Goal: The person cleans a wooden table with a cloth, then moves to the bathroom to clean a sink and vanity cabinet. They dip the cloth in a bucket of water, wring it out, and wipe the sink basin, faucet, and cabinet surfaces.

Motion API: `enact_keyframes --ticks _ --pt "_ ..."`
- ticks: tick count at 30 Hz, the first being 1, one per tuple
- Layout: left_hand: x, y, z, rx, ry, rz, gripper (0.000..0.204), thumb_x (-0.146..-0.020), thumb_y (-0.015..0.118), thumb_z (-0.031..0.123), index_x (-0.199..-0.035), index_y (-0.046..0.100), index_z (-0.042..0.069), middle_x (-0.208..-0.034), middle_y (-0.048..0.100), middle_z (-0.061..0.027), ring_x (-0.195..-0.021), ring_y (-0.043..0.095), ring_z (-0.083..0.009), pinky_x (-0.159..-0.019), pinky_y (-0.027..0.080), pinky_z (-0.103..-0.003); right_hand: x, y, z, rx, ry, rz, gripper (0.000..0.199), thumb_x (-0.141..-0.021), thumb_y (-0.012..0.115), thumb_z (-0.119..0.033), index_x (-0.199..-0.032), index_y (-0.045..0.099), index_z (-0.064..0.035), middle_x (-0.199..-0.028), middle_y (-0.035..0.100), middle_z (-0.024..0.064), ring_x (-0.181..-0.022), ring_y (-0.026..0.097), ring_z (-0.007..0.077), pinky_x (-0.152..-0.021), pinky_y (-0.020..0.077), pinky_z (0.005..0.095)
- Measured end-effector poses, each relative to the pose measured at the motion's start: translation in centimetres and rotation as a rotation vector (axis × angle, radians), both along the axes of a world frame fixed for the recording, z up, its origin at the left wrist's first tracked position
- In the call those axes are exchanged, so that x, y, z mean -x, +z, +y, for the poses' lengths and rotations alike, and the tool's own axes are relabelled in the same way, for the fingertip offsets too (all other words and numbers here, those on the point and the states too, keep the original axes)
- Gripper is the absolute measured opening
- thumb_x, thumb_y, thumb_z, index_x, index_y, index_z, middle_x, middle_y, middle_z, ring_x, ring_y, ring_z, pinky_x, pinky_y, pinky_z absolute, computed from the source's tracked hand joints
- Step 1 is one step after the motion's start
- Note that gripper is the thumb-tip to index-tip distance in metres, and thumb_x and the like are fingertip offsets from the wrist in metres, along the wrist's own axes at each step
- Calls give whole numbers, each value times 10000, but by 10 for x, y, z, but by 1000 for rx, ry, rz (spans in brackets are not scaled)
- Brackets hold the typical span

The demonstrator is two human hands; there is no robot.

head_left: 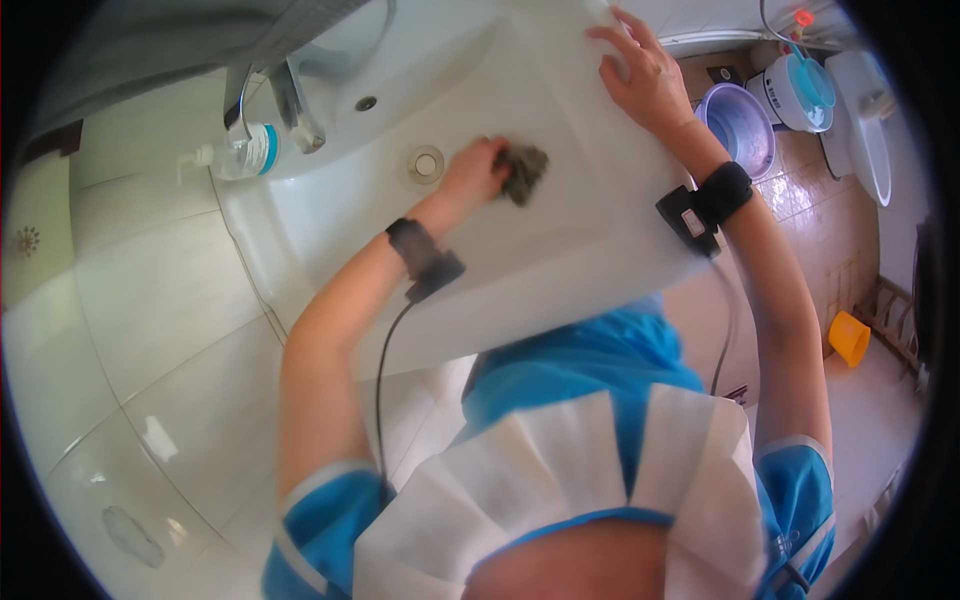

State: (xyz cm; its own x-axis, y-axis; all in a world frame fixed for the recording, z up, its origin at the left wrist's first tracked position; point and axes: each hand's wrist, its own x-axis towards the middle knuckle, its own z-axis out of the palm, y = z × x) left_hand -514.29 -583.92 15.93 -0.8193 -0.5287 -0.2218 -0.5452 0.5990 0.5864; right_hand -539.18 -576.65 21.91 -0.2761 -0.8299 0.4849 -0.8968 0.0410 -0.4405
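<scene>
Inside the white sink (400,325), my left hand (474,174) is closed round a crumpled grey-green cloth (525,176). The cloth lies against the basin's inner surface, just right of the round drain (425,165). Part of my fingers is hidden behind it and slightly blurred. Up at the right, my right hand (650,84) rests on the sink's far right rim with its fingers spread, holding nothing. Black bands with small boxes and cables sit on both wrists.
A chrome faucet (297,108) and a clear pump bottle (246,152) stand at the sink's left end. To the right on the floor are a purple bucket (765,150), a white bucket with a blue dipper (809,78) and a yellow bucket (848,339).
</scene>
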Motion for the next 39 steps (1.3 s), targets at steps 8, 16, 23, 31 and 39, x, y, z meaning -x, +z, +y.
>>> enact_keyframes --ticks 8,16,23,31,39 --pt "-83 -5 -22 -31 45 -180 321 -688 624 115 -985 538 26 -906 577 -171 -873 545 -338 -752 445 -379 -8 23 5 -161 23 -150 301 -719 536 -121 -1018 533 -161 -1220 407 162 -943 518 386 -775 434 478" --pt "-27 -24 -59 275 276 -92 360 -694 584 97 -1025 480 1 -911 577 -207 -862 552 -362 -733 455 -405 -9 25 3 -174 -6 -93 303 -716 532 -112 -1016 534 -154 -1201 423 171 -947 515 387 -776 438 475" --pt "38 35 31 -180 72 145 361 -685 595 75 -1019 486 -4 -917 583 -187 -858 568 -331 -744 459 -370 -1 14 3 -62 59 -51 302 -703 531 -100 -1004 540 -129 -1189 424 199 -952 513 389 -778 452 434" --pt "21 39 47 -352 -128 94 316 -659 601 63 -963 537 8 -847 589 -201 -827 564 -355 -730 450 -385 -5 12 -2 -116 36 -43 310 -705 537 -117 -1014 541 -109 -1200 417 204 -962 517 378 -802 444 440" --pt "1 -1 -54 28 579 123 296 -707 593 141 -940 556 -38 -833 616 -194 -756 591 -339 -662 463 -374 1 -1 1 21 12 -17 304 -705 527 -118 -998 565 -186 -1182 459 125 -904 554 323 -764 466 396"
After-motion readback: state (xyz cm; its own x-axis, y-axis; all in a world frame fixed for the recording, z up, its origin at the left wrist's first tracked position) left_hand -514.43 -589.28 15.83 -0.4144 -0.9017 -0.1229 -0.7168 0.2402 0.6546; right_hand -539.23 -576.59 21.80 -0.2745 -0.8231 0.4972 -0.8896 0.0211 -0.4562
